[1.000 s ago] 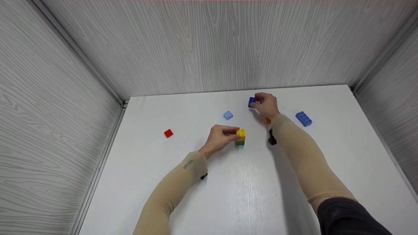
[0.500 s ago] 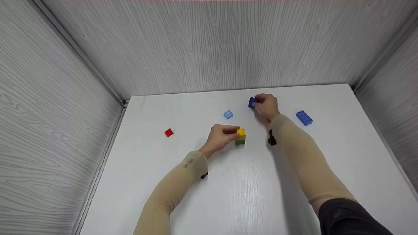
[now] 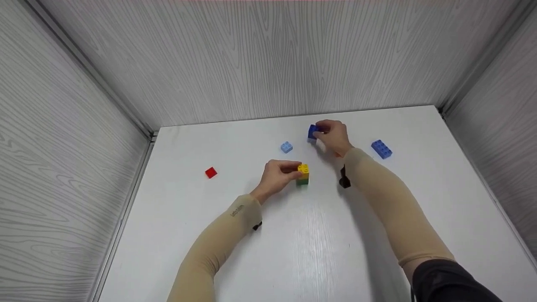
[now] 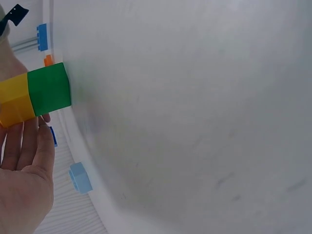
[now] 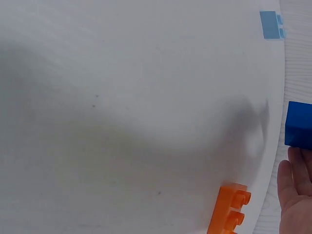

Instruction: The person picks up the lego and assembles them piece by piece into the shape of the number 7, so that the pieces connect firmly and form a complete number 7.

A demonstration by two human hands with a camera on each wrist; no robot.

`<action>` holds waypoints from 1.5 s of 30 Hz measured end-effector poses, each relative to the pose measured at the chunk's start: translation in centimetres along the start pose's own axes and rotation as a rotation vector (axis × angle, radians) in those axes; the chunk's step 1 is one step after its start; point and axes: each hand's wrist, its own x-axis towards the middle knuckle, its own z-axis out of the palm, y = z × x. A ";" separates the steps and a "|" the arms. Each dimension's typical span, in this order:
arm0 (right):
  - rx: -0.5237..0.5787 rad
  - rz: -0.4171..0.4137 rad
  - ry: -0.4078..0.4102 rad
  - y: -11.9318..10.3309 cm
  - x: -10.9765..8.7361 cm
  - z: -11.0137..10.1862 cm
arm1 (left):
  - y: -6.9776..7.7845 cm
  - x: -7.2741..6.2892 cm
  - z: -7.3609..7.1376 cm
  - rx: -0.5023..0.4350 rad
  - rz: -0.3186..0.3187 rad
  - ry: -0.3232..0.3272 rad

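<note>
My left hand pinches a yellow brick between thumb and fingers. The yellow brick sits on top of a green brick, and the left wrist view shows that green brick flush against the yellow one. Farther back, my right hand grips a dark blue brick by its right side. In the right wrist view the dark blue brick appears above the fingertips, partly cut off by the frame edge. Close to that hand lies a small light blue brick.
An orange brick lies under my right wrist, mostly hidden in the head view. A longer blue brick rests at the right, a red brick at the left. Wood-grain panels border the white table.
The head view has shifted slightly, moving everything a little leftward. My right hand has carried the dark blue brick slightly left; my left hand keeps its grip on the yellow brick.
</note>
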 end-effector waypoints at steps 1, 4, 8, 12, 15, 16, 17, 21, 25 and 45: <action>0.009 -0.003 -0.003 -0.2 -0.2 0.0 | 0.0 0.0 -0.1 -0.003 0.000 -0.001; 0.030 -0.014 -0.012 -0.6 -0.8 0.0 | -0.1 0.0 -0.2 -0.007 0.003 -0.002; 0.036 -0.054 -0.017 -1.0 -1.9 -0.3 | -0.1 0.0 -0.1 -0.008 0.017 0.002; 0.041 -0.122 -0.026 -1.0 -3.0 -0.5 | -0.1 0.1 0.0 -0.016 0.033 0.010; 0.031 -0.147 -0.032 -0.8 -3.7 -0.8 | 0.0 0.1 0.2 -0.017 0.028 0.008; 0.028 -0.150 -0.034 -0.8 -3.9 -0.8 | 0.0 0.1 0.2 -0.014 0.023 0.008; 0.025 -0.149 -0.036 -0.9 -4.1 -0.8 | 0.0 0.0 0.2 -0.009 0.020 0.008; 0.014 -0.149 -0.047 -1.0 -5.0 -1.0 | 0.1 0.0 0.2 -0.001 0.021 0.005; 0.021 -0.158 -0.066 -1.2 -5.9 -1.1 | 0.3 -0.1 0.3 -0.003 0.023 0.006; 0.026 -0.320 -0.156 -1.3 -9.5 -0.9 | 0.7 -0.5 0.6 -0.012 0.047 0.000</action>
